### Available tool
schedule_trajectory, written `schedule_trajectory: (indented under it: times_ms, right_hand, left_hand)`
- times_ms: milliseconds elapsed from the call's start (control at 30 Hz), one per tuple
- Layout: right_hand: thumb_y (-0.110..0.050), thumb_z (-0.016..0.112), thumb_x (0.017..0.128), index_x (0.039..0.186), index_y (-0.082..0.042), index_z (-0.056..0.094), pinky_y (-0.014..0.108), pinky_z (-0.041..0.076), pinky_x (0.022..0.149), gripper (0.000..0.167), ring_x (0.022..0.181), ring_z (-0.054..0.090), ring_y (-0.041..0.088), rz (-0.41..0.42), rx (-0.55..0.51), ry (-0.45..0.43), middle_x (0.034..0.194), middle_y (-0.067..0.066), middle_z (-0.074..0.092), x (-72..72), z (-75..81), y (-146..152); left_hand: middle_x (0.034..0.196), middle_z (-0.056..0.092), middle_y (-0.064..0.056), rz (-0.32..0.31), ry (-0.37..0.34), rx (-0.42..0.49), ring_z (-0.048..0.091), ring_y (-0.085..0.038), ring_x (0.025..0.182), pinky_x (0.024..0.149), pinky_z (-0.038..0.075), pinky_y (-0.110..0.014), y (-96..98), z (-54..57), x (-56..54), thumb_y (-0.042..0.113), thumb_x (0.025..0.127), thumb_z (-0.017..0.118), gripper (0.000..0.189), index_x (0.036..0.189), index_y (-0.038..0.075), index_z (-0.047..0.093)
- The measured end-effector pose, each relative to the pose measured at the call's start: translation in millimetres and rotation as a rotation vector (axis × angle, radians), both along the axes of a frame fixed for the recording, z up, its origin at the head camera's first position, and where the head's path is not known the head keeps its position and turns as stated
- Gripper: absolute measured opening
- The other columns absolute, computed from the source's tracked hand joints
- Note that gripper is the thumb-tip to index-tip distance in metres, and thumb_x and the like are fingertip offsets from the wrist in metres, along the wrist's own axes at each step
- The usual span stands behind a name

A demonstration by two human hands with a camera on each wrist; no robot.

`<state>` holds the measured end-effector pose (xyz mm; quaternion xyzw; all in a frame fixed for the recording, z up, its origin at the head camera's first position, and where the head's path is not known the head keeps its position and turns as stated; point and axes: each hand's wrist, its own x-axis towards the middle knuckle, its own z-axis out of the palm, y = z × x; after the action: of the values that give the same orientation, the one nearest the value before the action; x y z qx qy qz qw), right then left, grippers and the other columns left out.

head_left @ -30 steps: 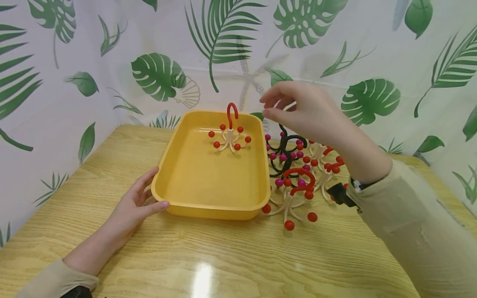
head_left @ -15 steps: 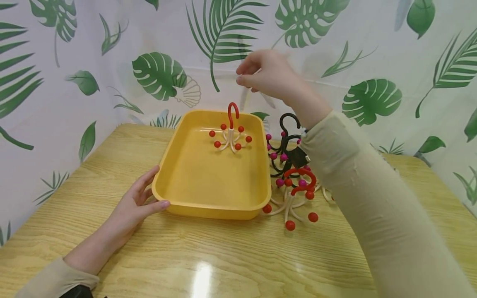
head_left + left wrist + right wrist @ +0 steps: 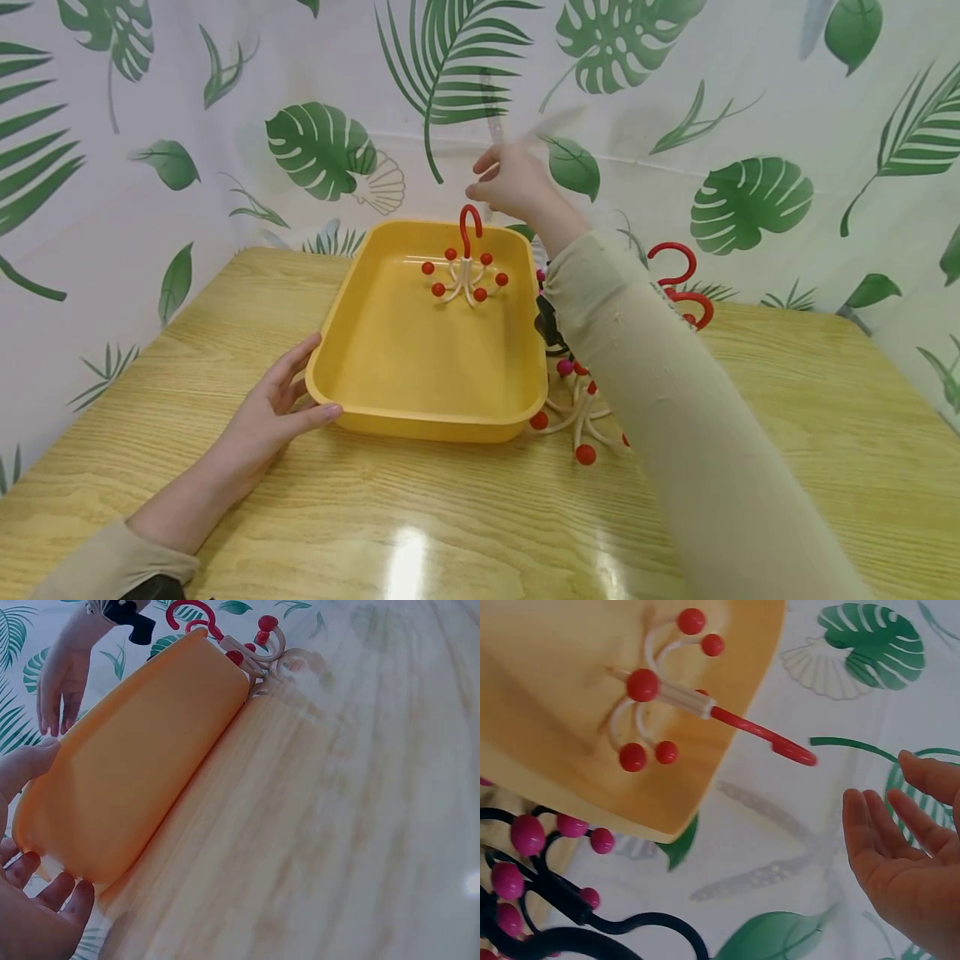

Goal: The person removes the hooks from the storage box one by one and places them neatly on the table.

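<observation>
A yellow tray (image 3: 420, 421) stands on the table. My left hand (image 3: 266, 417) holds its near-left corner, thumb on the rim and fingers along the side wall; the left wrist view shows the same grip from outside. Inside the tray, near its far right, a hanger (image 3: 466, 268) stands upright, with a red hook on top and several white arms ending in red balls. My right hand (image 3: 517, 183) is raised just above that hook. In the right wrist view a gap shows between the red hook tip (image 3: 799, 754) and the loosely bent fingers, which hold nothing.
Right of the tray several more hangers stand close together. Some have red hooks (image 3: 672, 260) and white arms, others are black with pink balls (image 3: 526, 834). My right forearm (image 3: 660, 367) hides part of them. A leaf-printed cloth (image 3: 315, 50) hangs behind the table.
My right hand has moved left from beside the tray, rising and then lowering to just above the hook of the hanger in it. The left hand and tray stay put.
</observation>
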<state>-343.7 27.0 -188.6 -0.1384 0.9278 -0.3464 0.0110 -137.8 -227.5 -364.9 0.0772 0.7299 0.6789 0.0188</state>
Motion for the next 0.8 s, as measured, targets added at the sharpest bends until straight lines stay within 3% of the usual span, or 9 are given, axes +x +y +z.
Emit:
schedule_trajectory:
  times_ms: [167,333,467,800]
  right_hand:
    - [-0.023,0.062,0.093,0.128,-0.008,0.054,0.032,0.047,0.090,0.039,0.108,0.054,0.025,0.011,0.096,0.032,0.124,0.012,0.056,-6.2,-16.3,-2.2]
    - [-0.019,0.060,0.094,0.132,-0.008,0.055,0.034,0.042,0.097,0.040,0.113,0.051,0.028,0.086,0.168,-0.015,0.130,0.014,0.054,-8.9,-27.0,-6.9]
    - [-0.015,0.059,0.094,0.130,-0.005,0.057,0.034,0.040,0.099,0.037,0.113,0.050,0.028,0.106,0.176,-0.023,0.130,0.015,0.054,-9.8,-32.6,-9.7]
    - [-0.001,0.057,0.092,0.111,-0.002,0.065,0.031,0.047,0.088,0.020,0.099,0.053,0.027,0.043,0.107,0.025,0.112,0.015,0.060,-9.6,-43.2,-10.2]
  left_hand:
    - [0.154,0.020,-0.008,-0.008,0.002,0.012,0.028,-0.032,0.135,0.093,0.041,-0.017,-1.0,-0.6,-0.5,0.007,0.088,0.069,0.085,0.154,0.016,0.015]
    - [0.154,0.020,-0.008,-0.009,0.003,0.015,0.029,-0.032,0.135,0.093,0.042,-0.018,-1.4,-1.3,-0.8,0.007,0.088,0.069,0.086,0.154,0.016,0.016]
    - [0.154,0.021,-0.008,-0.008,0.003,0.012,0.030,-0.031,0.134,0.092,0.042,-0.018,-0.8,-1.3,-0.7,0.007,0.088,0.069,0.086,0.154,0.017,0.016]
    - [0.153,0.021,-0.008,-0.010,0.014,0.013,0.031,-0.030,0.132,0.092,0.043,-0.019,-1.3,-2.4,-1.1,0.006,0.088,0.068,0.085,0.154,0.017,0.016]
